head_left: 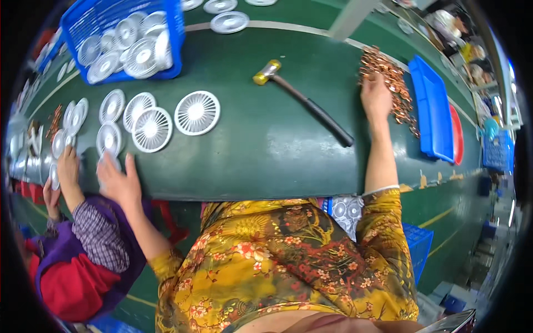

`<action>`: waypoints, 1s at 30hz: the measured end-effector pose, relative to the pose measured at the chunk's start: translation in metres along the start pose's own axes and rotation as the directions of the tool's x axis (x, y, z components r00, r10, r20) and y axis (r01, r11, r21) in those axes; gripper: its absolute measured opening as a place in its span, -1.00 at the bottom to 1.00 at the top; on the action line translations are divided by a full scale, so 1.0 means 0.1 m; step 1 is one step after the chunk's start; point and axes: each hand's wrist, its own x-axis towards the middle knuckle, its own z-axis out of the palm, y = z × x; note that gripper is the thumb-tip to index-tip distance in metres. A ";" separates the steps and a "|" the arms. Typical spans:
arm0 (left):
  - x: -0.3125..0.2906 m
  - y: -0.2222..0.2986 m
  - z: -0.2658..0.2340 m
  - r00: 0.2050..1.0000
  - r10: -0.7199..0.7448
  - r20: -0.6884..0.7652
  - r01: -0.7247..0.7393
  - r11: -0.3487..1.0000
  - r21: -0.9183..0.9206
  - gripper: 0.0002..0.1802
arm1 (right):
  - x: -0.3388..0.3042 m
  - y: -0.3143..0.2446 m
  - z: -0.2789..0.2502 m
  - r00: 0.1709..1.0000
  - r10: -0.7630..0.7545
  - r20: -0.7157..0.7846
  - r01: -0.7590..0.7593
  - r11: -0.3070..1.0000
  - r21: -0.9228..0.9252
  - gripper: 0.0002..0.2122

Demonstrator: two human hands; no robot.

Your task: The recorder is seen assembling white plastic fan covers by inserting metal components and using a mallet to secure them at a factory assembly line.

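My left hand (121,183) lies at the near edge of the green table, thumb and fingers apart, touching a white plastic disc (114,161) partly hidden under its fingers. Several round white slotted grilles lie ahead of it: one grille (197,112) apart, another grille (152,130) overlapping its neighbour. My right hand (377,101) reaches into a heap of small copper-coloured metal pieces (397,83), fingers bent together at the heap's left side. Whatever sits between those fingertips is hidden. Between my hands lies a hammer (311,105) with yellow faces and a black grip, untouched.
A blue basket (176,39) full of white grilles stands at the far left. Right of the copper heap are a blue tray (430,111) and a red tray (457,136). At left, a co-worker's hand (69,169) handles white discs. A metal post (352,19) rises behind.
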 end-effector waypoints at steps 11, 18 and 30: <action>0.13 1.39 -0.34 0.964 0.255 -0.076 -0.258 0.826 -0.501 -0.37 | -0.71 -0.08 -0.39 0.916 -0.401 -0.021 0.400 0.916 -0.036 -0.87; 0.13 1.81 -0.16 0.879 0.416 0.231 -0.338 0.888 -0.311 -0.21 | -1.15 0.00 -0.62 0.829 -0.559 -0.024 0.544 0.795 0.269 -0.81; 0.07 2.04 -0.61 0.910 0.333 0.245 -0.128 0.790 -0.600 -0.48 | -1.14 -0.05 -0.56 0.913 -0.383 -0.141 0.408 0.833 0.373 -0.93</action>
